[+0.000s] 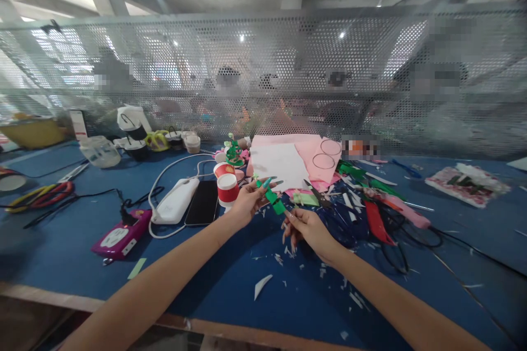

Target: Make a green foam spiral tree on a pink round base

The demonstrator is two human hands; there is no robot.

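A short green strip with notched edges (275, 202), perhaps paper or felt, is stretched at a slant between my two hands above the table. My left hand (247, 201) pinches its upper end, with long nails pointing right. The lower end sits between the thumb and finger of my right hand (307, 229), whose other fingers curl downward. Just behind my hands lies a white sheet (278, 164) on pink sheets (313, 148). Close to my left hand stands a red and white paper cup (228, 191).
Left are a black phone (202, 203), a white power bank (176, 201), a purple extension socket (122, 234) and scissors (57, 194). Right lie a pink glue gun (405, 211) with its cord and a red strip (376, 223). White scraps litter the blue table (222, 290). A perforated metal screen (255, 49) stands behind.
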